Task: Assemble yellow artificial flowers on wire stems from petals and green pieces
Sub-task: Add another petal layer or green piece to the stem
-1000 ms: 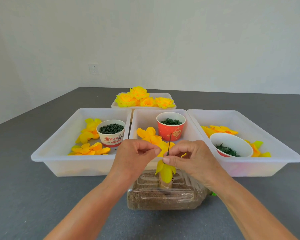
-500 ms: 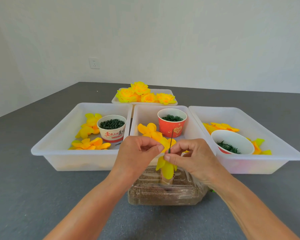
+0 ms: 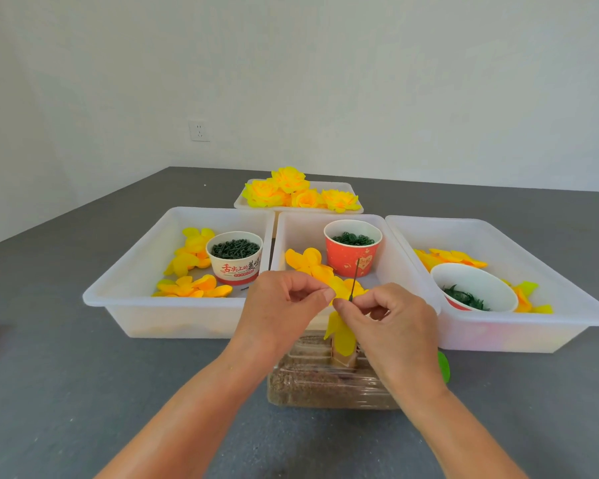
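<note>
Both hands meet just in front of the middle tray. The right hand [image 3: 391, 326] has its grip pinched on a thin dark wire [image 3: 354, 280] that sticks straight up, its tip in front of the red cup [image 3: 352, 248]. The left hand [image 3: 284, 305] has its grip pressed together, thumb against forefinger, right beside the wire; whether it's pinching anything can't be told. Under the right hand's fingertips a yellow petal [image 3: 341, 331] hangs down on the stem, over a small block [image 3: 344, 357] that sits on a clear container [image 3: 325, 385] of brownish grains on the grey counter [image 3: 66, 392].

Behind that there are 3 white trays side by side. The left tray [image 3: 125, 292] has loose yellow petals [image 3: 191, 267] and a white printed cup [image 3: 235, 255] full of dark green pieces. The middle tray [image 3: 291, 223] holds the red cup with green rings, plus more petals [image 3: 308, 262] near the hands. The right tray [image 3: 550, 305] has a white bowl [image 3: 474, 288] with green bits in it and petals [image 3: 450, 257] around it.

At the far end, a 4th tray [image 3: 242, 203] carries finished yellow flowers [image 3: 291, 191]. Something green [image 3: 444, 366] peeks out by the right wrist, too hidden to tell what. A wall socket [image 3: 199, 130] is on the far wall.
</note>
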